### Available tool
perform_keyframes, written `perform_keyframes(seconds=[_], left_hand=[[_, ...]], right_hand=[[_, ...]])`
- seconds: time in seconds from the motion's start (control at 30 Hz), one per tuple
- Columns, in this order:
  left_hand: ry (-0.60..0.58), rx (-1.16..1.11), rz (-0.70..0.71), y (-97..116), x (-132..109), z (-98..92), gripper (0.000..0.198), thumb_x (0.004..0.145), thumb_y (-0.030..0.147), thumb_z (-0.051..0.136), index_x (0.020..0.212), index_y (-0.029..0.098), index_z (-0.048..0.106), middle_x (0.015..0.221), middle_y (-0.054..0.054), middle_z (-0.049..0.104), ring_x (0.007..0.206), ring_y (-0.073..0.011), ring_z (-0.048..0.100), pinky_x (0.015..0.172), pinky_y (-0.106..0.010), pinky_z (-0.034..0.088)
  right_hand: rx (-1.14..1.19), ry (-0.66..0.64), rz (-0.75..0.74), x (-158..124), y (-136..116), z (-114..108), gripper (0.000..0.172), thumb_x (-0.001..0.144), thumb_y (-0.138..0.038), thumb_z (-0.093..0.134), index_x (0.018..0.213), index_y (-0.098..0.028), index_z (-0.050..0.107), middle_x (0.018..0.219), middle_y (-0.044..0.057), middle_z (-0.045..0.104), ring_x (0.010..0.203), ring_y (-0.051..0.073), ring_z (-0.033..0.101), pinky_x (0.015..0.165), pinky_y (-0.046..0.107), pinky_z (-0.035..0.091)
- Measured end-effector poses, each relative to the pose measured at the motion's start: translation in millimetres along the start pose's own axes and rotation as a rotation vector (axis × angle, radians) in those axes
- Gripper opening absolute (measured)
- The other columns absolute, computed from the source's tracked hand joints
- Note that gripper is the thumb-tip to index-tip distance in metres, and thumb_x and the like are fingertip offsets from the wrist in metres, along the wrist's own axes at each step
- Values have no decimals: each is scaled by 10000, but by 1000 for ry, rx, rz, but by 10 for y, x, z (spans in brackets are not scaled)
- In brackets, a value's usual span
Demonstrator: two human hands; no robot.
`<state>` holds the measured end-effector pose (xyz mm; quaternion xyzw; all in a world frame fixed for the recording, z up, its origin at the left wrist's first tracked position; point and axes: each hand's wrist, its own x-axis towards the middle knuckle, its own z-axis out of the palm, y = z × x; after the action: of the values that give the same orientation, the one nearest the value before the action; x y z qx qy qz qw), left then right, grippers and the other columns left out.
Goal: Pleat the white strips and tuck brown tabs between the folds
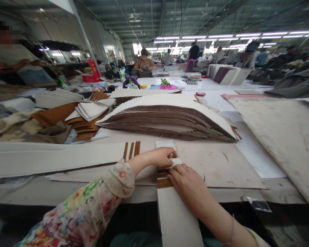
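Observation:
A long white strip [179, 219] of sheet material runs from the table edge toward me, its near end hanging over the edge. Brown bands [164, 183] cross it on the table. My left hand [163, 156] is closed, with curled fingers at the far white end of this strip. Just nearer to me, my right hand [184, 176] has its fingers bent together on the strip beside the brown bands. Its fingertips are partly hidden. At the left lies another white strip [67, 156] with several narrow brown bands [131, 150] near its right end.
A thick bowed stack of white, brown-backed sheets [167, 118] lies beyond my hands. Brown and white pieces [86, 118] are heaped at left. A large pale sheet [280, 127] covers the right side. A person [144, 65] works across the table; another stands far left.

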<state>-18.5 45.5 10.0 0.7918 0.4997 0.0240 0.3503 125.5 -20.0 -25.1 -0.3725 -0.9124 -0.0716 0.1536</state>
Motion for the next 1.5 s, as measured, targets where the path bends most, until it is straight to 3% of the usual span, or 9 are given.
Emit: perform_keyframes(seconds=[0.23, 0.43, 0.83, 1.2, 1.5], left_hand=[[23, 2, 86, -21, -24, 51, 331, 618, 83, 520, 926, 173, 606, 881, 14, 643, 794, -139, 559, 697, -191, 410], [126, 15, 24, 8, 33, 143, 252, 647, 129, 526, 892, 154, 584, 851, -13, 625, 753, -154, 546, 666, -223, 414], [37, 16, 62, 9, 35, 60, 295, 591, 64, 492, 866, 141, 570, 764, 15, 609, 679, -120, 531, 588, -179, 401], [225, 145, 99, 29, -109, 196, 280, 688, 99, 501, 947, 151, 593, 960, -53, 578, 917, -184, 526, 843, -271, 402], [259, 377, 229, 38, -172, 316, 230, 809, 109, 412, 946, 152, 592, 891, -56, 561, 854, -179, 499, 802, -276, 406]], right_hand=[[36, 67, 40, -67, -58, 45, 127, 840, -208, 479, 893, -151, 580, 787, 69, 586, 752, 203, 531, 654, 337, 427], [21, 156, 46, -100, -83, 63, 166, 856, -204, 438, 939, -142, 568, 805, 85, 596, 801, 209, 544, 695, 342, 434], [137, 87, 55, -87, -79, 24, 154, 842, -165, 446, 913, -154, 583, 821, 69, 581, 807, 205, 527, 730, 351, 440], [225, 133, 87, -116, -67, 27, 153, 851, -172, 428, 914, -166, 567, 822, 60, 586, 799, 187, 533, 725, 329, 442], [276, 174, 130, -151, -81, 60, 143, 857, -176, 425, 867, -169, 568, 769, 50, 583, 820, 189, 531, 784, 350, 412]])
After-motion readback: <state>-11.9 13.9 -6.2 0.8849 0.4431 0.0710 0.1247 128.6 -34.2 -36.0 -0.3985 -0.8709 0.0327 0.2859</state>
